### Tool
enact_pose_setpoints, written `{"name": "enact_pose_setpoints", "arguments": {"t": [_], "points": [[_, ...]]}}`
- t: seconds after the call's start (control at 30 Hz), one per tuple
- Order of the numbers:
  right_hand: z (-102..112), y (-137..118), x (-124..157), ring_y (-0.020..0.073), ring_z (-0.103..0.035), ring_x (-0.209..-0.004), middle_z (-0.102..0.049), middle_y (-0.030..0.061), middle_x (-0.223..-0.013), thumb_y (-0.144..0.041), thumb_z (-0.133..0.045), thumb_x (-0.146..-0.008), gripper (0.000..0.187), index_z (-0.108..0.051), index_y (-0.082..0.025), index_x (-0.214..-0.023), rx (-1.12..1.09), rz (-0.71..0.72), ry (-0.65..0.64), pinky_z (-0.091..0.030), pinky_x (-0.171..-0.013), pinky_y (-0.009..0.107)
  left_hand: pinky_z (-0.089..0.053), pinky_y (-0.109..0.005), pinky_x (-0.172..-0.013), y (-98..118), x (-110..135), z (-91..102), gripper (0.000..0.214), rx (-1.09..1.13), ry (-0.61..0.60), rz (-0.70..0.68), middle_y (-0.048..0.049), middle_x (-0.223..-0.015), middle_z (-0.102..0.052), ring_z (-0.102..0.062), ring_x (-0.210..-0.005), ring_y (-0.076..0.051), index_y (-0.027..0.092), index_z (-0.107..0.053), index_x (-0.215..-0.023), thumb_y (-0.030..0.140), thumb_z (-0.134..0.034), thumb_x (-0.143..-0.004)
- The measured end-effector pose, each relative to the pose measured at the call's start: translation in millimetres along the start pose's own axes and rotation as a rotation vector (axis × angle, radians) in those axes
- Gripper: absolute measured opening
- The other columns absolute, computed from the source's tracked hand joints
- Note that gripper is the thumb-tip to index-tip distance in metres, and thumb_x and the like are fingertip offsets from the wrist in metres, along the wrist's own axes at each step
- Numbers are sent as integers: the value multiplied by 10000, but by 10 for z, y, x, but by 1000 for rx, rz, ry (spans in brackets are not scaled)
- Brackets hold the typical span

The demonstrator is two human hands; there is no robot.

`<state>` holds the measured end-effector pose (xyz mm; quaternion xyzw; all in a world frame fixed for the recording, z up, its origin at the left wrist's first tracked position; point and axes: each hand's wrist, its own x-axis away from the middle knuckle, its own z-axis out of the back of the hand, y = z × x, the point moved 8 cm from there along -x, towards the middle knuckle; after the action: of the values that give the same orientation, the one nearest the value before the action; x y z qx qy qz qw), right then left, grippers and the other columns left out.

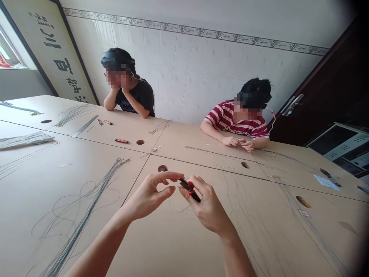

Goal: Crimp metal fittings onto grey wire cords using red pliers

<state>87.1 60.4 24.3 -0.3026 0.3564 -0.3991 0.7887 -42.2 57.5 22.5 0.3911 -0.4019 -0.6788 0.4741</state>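
Over the middle of the table, my right hand is wrapped round small pliers with dark jaws and red-and-black handles. The jaws point up and to the left. My left hand is just left of them, thumb and index finger apart, with nothing visible between them. Its index fingertip is at the jaw tips; whether it touches them I cannot tell. From near my right thumb tip a thin wire hangs in a loose loop. What the thumb itself pinches is too small to make out.
Left on the table lies a long wire bundle with stray loops. More thin wires spread at right. Farther back are a steel ruler, a red-and-black cutter and a cable hole. Two people sit opposite; one's hands hold something small.
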Motion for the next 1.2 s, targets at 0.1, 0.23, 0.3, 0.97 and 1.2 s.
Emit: {"name": "enact_pose_setpoints", "arguments": {"t": [0.1, 0.23, 0.3, 0.97, 1.2], "points": [[7, 0, 1, 138, -432, -708, -485, -11, -729, -279, -472, -922, 188, -450, -212, -747, -14, -6, -1, -387, -665, 258, -447, -303, -852, -3, -6, -55, 310, 21, -41, -2, -29, -1017, -695, -589, -978, -192, 279, -667, -1125, 211, -535, -853], [20, 11, 3, 134, -408, -686, -448, -21, -700, -290, -479, -918, 224, -413, -212, -718, -2, -23, 1, -373, -640, 252, -457, -276, -785, -26, -20, -59, 188, 34, -40, 6, -25, -956, -700, -601, -891, -175, 237, -704, -976, 274, -555, -867], [27, 9, 3, 134, -416, -693, -455, -19, -703, -294, -477, -918, 225, -417, -211, -717, -1, -23, 1, -373, -634, 250, -454, -272, -768, -47, -20, -59, 177, 32, -40, 17, -24, -930, -698, -595, -866, -171, 232, -702, -953, 304, -564, -869], [27, 19, 4, 141, -476, -726, -518, -4, -748, -294, -474, -922, 177, -486, -209, -767, 4, -32, -2, -366, -607, 249, -435, -268, -749, -39, -3, -64, 156, -6, -10, 16, 4, -882, -681, -577, -848, -158, 248, -687, -878, 335, -557, -879], [-4, 59, 10, 145, -456, -719, -498, -6, -733, -309, -470, -918, 215, -427, -212, -731, 15, -57, -10, -359, -600, 252, -351, -215, -521, -61, 35, -36, 152, -128, 55, 87, 20, -798, -643, -521, -701, -129, 245, -669, -839, 309, -536, -871]]}}
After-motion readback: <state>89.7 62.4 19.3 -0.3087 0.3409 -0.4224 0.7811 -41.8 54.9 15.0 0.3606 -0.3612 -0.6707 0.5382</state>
